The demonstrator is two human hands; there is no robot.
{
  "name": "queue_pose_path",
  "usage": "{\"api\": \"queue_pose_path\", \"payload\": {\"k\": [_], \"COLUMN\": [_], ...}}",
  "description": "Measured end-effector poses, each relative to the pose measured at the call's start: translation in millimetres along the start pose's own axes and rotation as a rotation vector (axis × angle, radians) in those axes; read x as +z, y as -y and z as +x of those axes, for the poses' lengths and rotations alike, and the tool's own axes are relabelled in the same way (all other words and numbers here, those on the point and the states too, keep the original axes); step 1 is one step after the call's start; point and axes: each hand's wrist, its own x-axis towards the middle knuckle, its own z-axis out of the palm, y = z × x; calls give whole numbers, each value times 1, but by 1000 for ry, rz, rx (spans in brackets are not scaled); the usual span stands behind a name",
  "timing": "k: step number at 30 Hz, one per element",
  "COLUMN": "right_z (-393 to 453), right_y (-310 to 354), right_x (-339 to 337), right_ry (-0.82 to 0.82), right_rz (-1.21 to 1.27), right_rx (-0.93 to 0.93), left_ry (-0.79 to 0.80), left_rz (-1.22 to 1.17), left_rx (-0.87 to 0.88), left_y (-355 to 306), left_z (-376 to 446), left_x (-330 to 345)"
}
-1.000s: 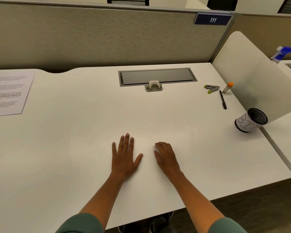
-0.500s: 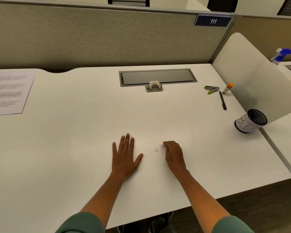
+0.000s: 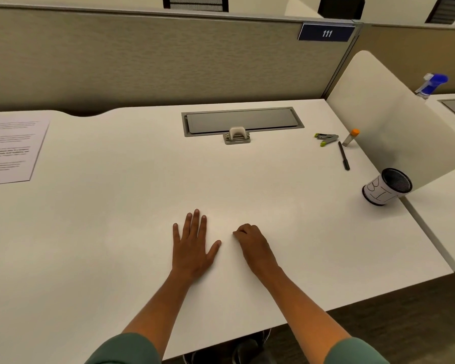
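My left hand (image 3: 193, 248) lies flat on the white desk (image 3: 116, 232), palm down, fingers straight and slightly spread. Just to its right, my right hand (image 3: 252, 245) rests on the desk with its fingers curled under, the fingertips touching the surface. Whatever lies under those fingertips is hidden. Both forearms come in from the bottom edge in green sleeves.
At the right stand a black mesh cup with a white label (image 3: 386, 186), a black pen (image 3: 344, 155), a small stapler (image 3: 325, 139) and an orange-capped tube (image 3: 352, 137). A white divider (image 3: 394, 122) borders that side. A cable hatch (image 3: 242, 121) sits at the back, a printed sheet (image 3: 8, 148) far left.
My right hand slid right, uncovering a tiny speck on the desk, then came back left over that spot with its fingers curled. The left hand stayed still.
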Motion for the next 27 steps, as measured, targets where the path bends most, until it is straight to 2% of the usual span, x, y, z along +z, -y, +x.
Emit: {"api": "queue_pose_path", "payload": {"k": [2,6,9,13,16,27], "right_z": [-1,0,5,8,10,18], "right_y": [4,7,12,17,19,14], "right_x": [-3,-1,-4,-6,-6,-2], "right_ry": [-1,7,50,72,78,-49], "right_rz": [-96,-118,-81,-225,-235,-261], "right_rx": [-54,-118,26,12,13,-19], "left_ry": [5,3,3,5,6,57], "left_rz": [-2,-11,-13,-10,-11,-25], "left_rx": [0,-6,-6,-4,-4,-9], "left_y": [0,0,-1,-1,-1,0], "left_z": [0,-1,-1,-1,-1,1], "left_x": [0,-1,-2,-1,-1,-4]}}
